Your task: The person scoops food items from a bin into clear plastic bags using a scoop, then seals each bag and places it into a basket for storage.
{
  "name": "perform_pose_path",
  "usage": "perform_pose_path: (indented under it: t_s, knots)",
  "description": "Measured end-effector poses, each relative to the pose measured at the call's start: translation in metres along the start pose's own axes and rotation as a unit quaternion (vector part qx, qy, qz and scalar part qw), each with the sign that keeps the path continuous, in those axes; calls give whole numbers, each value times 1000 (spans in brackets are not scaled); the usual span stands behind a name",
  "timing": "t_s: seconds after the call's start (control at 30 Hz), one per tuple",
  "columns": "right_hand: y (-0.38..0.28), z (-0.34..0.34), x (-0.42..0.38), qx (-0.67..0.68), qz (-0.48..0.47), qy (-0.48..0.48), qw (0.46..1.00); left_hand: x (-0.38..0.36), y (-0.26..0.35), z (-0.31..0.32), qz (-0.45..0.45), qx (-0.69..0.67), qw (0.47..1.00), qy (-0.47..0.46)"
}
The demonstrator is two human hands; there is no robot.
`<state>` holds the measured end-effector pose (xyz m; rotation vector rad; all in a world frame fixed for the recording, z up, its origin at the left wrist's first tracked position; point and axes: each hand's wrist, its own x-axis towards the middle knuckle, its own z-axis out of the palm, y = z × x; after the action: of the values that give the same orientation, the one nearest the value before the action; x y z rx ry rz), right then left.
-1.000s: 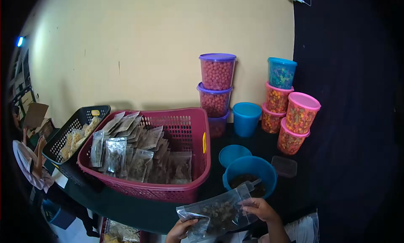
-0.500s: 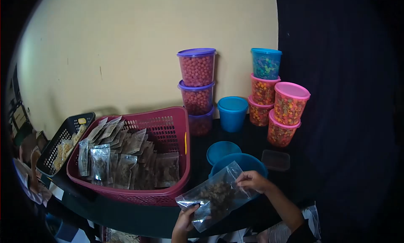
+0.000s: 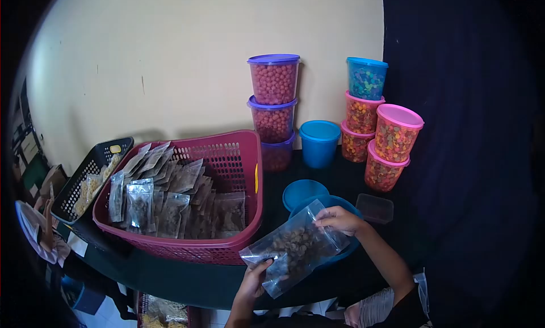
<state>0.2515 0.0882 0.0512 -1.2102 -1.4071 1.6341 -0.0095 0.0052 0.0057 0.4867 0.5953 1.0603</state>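
Note:
A clear plastic pouch [image 3: 295,248] with small dark brownish pieces inside lies slanted between my hands. My left hand [image 3: 256,278] grips its lower left side, thumb on top of the plastic. At its upper right end, the fingers of my right hand [image 3: 339,219] are pinched on the edge. Underneath, partly hidden by the pouch, is an open blue tub [image 3: 351,249]. A round blue lid [image 3: 305,193] lies just behind the tub, and a small clear plastic container [image 3: 374,208] is to its right.
A maroon basket [image 3: 258,206] holding several filled pouches stands left, beside a black basket [image 3: 62,206] with pale packets. Behind are stacked purple-lidded tubs [image 3: 273,81], a closed blue tub [image 3: 319,149] and pink-lidded tubs [image 3: 395,138]. Another person [image 3: 48,237] is at far left.
The pieces inside the pouch look more spread out than before. Both hands keep their hold on it. The whole view has shifted slightly, with the table things appearing higher.

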Motion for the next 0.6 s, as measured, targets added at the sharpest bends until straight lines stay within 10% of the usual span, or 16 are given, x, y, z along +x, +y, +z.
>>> perform_pose_path:
  t_s: [0.6]
  knots:
    - [-8,2,12,-17,11,16,1000,6,2,-8,-4,18,1000,10]
